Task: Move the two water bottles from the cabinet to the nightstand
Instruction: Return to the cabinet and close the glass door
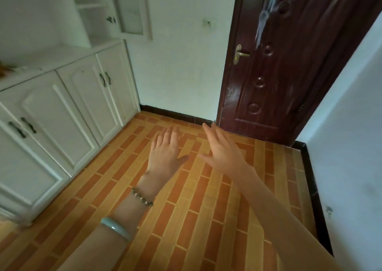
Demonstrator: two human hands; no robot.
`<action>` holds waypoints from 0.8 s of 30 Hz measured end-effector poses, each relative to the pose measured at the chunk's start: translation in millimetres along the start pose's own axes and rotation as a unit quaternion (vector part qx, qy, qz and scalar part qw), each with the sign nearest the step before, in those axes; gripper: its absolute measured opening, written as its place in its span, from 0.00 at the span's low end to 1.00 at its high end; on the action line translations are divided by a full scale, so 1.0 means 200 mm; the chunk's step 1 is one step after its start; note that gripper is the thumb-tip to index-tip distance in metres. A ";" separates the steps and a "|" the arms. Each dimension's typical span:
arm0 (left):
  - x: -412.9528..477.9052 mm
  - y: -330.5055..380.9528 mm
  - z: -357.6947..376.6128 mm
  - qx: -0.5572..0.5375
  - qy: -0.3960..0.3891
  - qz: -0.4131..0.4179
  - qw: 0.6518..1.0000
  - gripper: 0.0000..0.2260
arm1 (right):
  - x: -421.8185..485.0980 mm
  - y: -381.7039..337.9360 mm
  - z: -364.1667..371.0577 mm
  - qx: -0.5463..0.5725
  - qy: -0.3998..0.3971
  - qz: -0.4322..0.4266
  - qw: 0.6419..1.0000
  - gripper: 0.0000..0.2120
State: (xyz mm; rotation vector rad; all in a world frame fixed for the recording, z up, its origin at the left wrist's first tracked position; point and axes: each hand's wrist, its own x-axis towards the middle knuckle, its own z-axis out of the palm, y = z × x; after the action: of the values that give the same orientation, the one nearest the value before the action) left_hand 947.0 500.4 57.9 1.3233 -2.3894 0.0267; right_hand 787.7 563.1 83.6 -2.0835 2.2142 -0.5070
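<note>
White panelled cabinet (62, 109) stands left of the left hand (165, 151) and right hand (223, 153); each grip is spread flat, holding nothing. No bottles or nightstand show, so I judge the fetch not begun: next, turn left and find them.

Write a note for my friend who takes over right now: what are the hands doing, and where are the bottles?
Left hand: open, holding nothing, out over the tiled floor.
Right hand: open, holding nothing, beside the left.
White cabinet: on the left, lower doors shut.
Bottles and nightstand: not in view.
Done: nothing that shows.
Left: find both bottles at the cabinet and carry them to the nightstand.
</note>
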 end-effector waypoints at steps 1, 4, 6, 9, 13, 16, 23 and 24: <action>0.06 -0.03 0.02 0.008 -0.006 -0.007 1.000 0.40 | 0.08 0.00 0.02 -0.006 -0.002 -0.003 1.000 0.39; 0.24 -0.11 0.10 0.023 -0.015 -0.030 0.999 0.40 | 0.31 0.01 0.09 -0.020 -0.017 -0.009 1.000 0.41; 0.36 -0.17 0.15 0.028 -0.022 -0.038 0.999 0.40 | 0.48 0.02 0.13 -0.037 -0.025 -0.020 0.999 0.41; 0.56 -0.27 0.22 0.031 -0.025 -0.053 0.998 0.40 | 0.73 0.05 0.18 -0.059 -0.025 -0.040 0.997 0.41; 0.85 -0.39 0.33 0.056 -0.024 -0.074 0.995 0.40 | 1.08 0.12 0.25 -0.073 -0.018 -0.077 0.994 0.39; 1.09 -0.50 0.42 0.067 -0.015 -0.094 0.993 0.39 | 1.36 0.20 0.28 -0.080 -0.013 -0.100 0.992 0.38; 1.68 -0.69 0.55 0.091 -0.004 -0.138 0.986 0.40 | 2.04 0.36 0.29 -0.054 -0.017 -0.155 0.986 0.36; 1.75 -0.71 0.56 0.086 -0.001 -0.143 0.986 0.40 | 2.13 0.38 0.30 -0.050 -0.017 -0.160 0.986 0.36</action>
State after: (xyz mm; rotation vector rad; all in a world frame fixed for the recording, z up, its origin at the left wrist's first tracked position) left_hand 861.0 115.1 55.2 1.7355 -2.2173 0.1520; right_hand 695.2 137.0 83.1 -2.4974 1.9316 -0.3792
